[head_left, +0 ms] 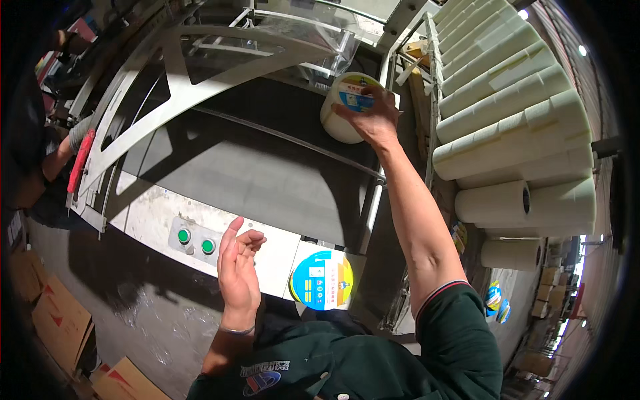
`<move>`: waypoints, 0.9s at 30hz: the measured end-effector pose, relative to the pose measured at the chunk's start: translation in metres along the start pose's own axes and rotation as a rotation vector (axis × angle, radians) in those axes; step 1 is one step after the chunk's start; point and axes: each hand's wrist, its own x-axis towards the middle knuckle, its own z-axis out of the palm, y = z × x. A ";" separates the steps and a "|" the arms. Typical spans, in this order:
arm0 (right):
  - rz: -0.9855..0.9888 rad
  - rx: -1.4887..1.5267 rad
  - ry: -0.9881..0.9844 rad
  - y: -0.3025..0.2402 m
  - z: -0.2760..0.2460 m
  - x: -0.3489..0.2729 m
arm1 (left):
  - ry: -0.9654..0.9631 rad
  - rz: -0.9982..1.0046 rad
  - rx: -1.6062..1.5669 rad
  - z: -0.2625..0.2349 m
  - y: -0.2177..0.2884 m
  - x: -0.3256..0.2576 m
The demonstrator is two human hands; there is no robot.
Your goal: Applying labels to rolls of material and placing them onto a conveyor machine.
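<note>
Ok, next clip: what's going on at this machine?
A person stands at a conveyor machine. Their right hand is stretched out and grips a pale roll with a round blue and yellow label over the far end of the dark belt. The left hand is open and empty, raised near the control panel with two green buttons. A loose round label lies at the machine's near edge. Many similar pale rolls are stacked on the right. Another person's arm shows at far left.

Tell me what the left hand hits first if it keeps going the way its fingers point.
Likely the grey control panel with two green buttons; the left hand points up toward it, though depth is unclear.
</note>
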 end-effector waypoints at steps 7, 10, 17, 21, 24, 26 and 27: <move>0.004 0.216 -0.314 0.024 -0.054 0.010 | -0.050 -0.039 0.014 0.035 -0.002 -0.008; 0.089 0.331 -0.456 0.064 -0.052 0.026 | -0.104 -0.053 0.050 0.060 -0.019 -0.016; -0.186 -0.012 0.573 0.232 -0.206 -0.027 | -0.212 -0.040 0.122 0.119 -0.063 -0.062; 0.140 -0.560 0.787 0.463 -0.323 -0.070 | -0.245 -0.117 0.190 0.168 -0.102 -0.091; 0.256 -0.515 0.479 0.547 -0.383 -0.087 | -0.296 -0.196 0.228 0.209 -0.137 -0.113; 0.278 -0.329 0.373 0.562 -0.407 -0.093 | -0.389 -0.216 0.304 0.252 -0.161 -0.131; 0.282 -0.224 0.402 0.542 -0.427 -0.095 | -0.441 -0.210 0.376 0.272 -0.169 -0.140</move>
